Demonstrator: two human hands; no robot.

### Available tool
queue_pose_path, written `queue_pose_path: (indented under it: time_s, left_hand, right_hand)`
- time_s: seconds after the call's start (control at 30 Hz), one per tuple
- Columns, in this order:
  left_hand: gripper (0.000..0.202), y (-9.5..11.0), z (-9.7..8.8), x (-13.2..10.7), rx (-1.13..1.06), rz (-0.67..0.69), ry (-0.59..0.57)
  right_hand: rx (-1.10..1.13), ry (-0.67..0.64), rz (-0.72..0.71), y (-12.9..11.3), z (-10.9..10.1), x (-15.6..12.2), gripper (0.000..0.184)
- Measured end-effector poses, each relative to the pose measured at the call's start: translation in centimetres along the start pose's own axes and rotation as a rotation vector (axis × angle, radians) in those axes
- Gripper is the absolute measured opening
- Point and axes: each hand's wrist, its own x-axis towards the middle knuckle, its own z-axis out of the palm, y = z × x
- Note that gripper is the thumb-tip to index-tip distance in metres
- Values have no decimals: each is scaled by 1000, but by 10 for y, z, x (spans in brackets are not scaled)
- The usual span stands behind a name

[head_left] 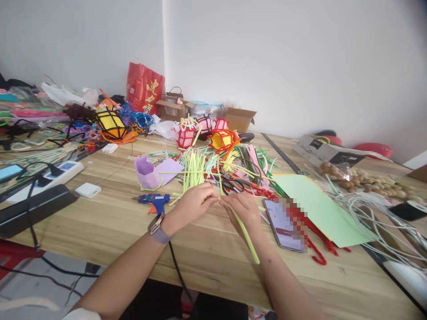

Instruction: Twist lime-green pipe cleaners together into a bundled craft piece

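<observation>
Both my hands meet over the middle of the wooden table (207,249). My left hand (196,200) pinches a yellow-green pipe cleaner (247,238), and my right hand (245,209) grips it close beside. One end of that stem trails down past my right wrist; another part rises above the fingers. Just beyond lies a bundle of yellow-green pipe cleaners (193,171). Black-handled scissors (233,185) rest behind my right hand. Left of my left hand are a blue glue gun (155,201) and a purple cup-shaped piece (147,173) with yellow-green trim along its base.
Several small lanterns (223,140) stand at the back. To the right are a phone (283,226), red pipe cleaners (316,235) and a light green sheet (327,206). A power strip (50,180) and a white charging case (88,190) sit at left. A black cord hangs over the front edge.
</observation>
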Motion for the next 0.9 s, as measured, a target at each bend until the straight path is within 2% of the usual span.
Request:
queue_pose_path:
  time_s: [0.1,0.2,0.23,0.3,0.4,0.53,0.73,0.8,0.9]
  left_hand:
    - [25,3,4,-3,275,76,65]
    - [23,1,8,-6,457,195,95]
    - [22,1,9,-7,468,228,107]
    - [21,-1,9,-6,424,233,152]
    - [23,-3,7,-4,200,136,197]
    - [22,-6,4,-1,-124,30,161]
    - [18,-7,-3,1,-290,-127,168]
    - [18,-7,-5,2,-319,-178,167]
    - [18,-8,-4,2,-349,-198,147]
  right_hand:
    - [430,-78,522,-12,3,4,38]
    - [1002,-228,1040,-22,3,12,44]
    - [1168,-279,1147,-24,1,14,42]
    - [1368,-331,1236,-23,-2,17,38]
    - [1366,-354,1145,-16,-5,16,38]
    - [1018,-318,801,-7,-5,11,37]
    - [606,-257,352,-1,-2,6,28]
    - [418,-184,201,1,1,2,26]
    - [110,23,39,2,5,-5,26]
